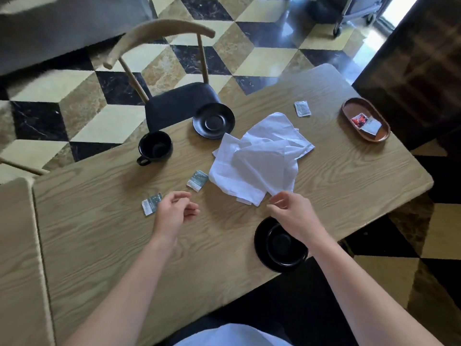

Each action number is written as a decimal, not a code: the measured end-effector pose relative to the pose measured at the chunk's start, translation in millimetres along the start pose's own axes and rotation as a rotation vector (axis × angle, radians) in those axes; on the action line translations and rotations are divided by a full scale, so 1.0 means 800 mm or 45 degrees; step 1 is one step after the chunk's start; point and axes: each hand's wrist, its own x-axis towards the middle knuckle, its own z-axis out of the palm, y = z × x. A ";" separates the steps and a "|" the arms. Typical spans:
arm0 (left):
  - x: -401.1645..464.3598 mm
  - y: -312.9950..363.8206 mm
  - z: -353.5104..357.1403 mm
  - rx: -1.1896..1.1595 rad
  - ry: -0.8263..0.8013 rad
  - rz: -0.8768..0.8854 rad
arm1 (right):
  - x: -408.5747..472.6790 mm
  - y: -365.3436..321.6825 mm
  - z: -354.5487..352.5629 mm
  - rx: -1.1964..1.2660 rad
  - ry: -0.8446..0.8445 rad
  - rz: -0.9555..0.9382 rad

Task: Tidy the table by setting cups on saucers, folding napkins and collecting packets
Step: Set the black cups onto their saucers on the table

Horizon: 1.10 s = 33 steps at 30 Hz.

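Wood table (99, 245), checkered floor. Left hand (174, 211) loose, empty; right hand (291, 211) fingers curled just beside napkin (257, 161). Likely folding step; next, pinch a corner.

A single wide-angle view is taken from the person's head, directed forward and steeply down. The wooden counter (104, 245) is seen from close above and runs diagonally across the frame, tilted. Both forearms enter from the bottom edge. Beyond the counter's far edge, a chair (174, 101) and the chequered floor (262, 58) are taken in.
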 end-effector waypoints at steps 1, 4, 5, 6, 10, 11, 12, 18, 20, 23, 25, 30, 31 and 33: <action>0.008 0.005 -0.008 -0.036 0.033 -0.009 | 0.013 -0.022 0.010 0.006 -0.034 -0.031; 0.033 0.028 -0.027 -0.150 0.113 -0.024 | 0.057 -0.087 0.038 0.071 -0.160 -0.080; 0.041 0.035 -0.035 -0.202 0.144 -0.028 | 0.071 -0.109 0.049 0.111 -0.213 -0.092; 0.050 0.043 -0.045 -0.248 0.173 -0.029 | 0.084 -0.130 0.061 0.138 -0.261 -0.112; 0.088 0.066 -0.075 -0.358 0.280 -0.084 | 0.134 -0.191 0.109 0.196 -0.376 -0.120; 0.099 0.070 -0.080 -0.378 0.303 -0.113 | 0.146 -0.201 0.122 0.202 -0.397 -0.098; 0.110 0.073 -0.086 -0.393 0.326 -0.143 | 0.160 -0.211 0.136 0.200 -0.415 -0.079; 0.175 0.076 -0.115 -0.346 0.483 -0.254 | 0.244 -0.257 0.213 0.104 -0.477 0.002; 0.188 0.076 -0.122 -0.431 0.428 -0.296 | 0.261 -0.268 0.236 0.205 -0.517 0.060; 0.201 0.077 -0.127 -0.484 0.358 -0.397 | 0.275 -0.276 0.267 0.324 -0.559 0.131; 0.209 0.078 -0.122 -0.434 0.333 -0.441 | 0.279 -0.276 0.279 0.321 -0.506 0.133; 0.228 0.077 -0.099 -0.355 0.304 -0.406 | 0.284 -0.268 0.278 0.312 -0.424 0.089; 0.231 0.078 -0.093 -0.332 0.327 -0.392 | 0.285 -0.265 0.274 0.313 -0.419 0.088; 0.237 0.080 -0.081 -0.214 0.348 -0.358 | 0.289 -0.256 0.263 0.344 -0.395 0.090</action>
